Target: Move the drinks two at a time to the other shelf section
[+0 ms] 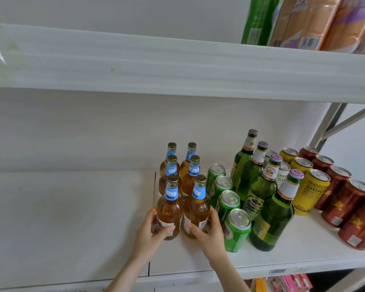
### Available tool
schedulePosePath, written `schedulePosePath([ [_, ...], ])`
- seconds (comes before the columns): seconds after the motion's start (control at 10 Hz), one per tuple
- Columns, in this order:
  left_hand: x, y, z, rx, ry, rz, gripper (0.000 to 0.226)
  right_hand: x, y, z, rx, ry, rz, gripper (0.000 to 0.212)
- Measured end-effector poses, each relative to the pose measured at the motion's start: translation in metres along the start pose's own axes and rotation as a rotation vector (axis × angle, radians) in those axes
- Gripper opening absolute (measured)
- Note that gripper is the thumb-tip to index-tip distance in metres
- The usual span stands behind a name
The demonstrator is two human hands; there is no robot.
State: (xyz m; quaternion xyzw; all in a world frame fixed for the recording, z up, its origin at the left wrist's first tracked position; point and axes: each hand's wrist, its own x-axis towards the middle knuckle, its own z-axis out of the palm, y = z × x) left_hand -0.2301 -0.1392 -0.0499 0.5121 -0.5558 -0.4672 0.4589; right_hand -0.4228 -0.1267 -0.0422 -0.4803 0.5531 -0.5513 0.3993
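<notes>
Several amber beer bottles with blue neck labels stand in two rows on the right shelf section, close to the seam. My left hand grips the front left amber bottle low on its body. My right hand grips the front right amber bottle the same way. Both bottles stand upright on the shelf. The left shelf section lies just left of the seam.
Right of the amber bottles stand a row of green cans, green glass bottles, yellow cans and red cans. The shelf above overhangs and carries packaged drinks at its right end.
</notes>
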Motion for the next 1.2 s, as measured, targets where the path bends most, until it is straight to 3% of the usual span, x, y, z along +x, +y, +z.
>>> schedulePosePath([
  [0.6, 0.017, -0.005, -0.001, 0.039, -0.002, -0.019, 0.076, 0.015, -0.001, 0.005, 0.008, -0.022, 0.016, 0.075],
  [0.8, 0.019, -0.005, -0.002, 0.069, -0.01, -0.029, 0.066, 0.014, -0.002, 0.005, -0.016, -0.019, 0.016, 0.075],
  [1.0, 0.018, 0.005, -0.01, 0.384, -0.031, 0.086, 0.068, 0.007, -0.009, 0.005, -0.245, 0.012, 0.008, 0.08],
  [1.2, 0.002, -0.008, -0.019, 1.1, 0.179, 0.41, 0.082, -0.022, -0.012, 0.001, -0.739, 0.053, -0.072, 0.09],
])
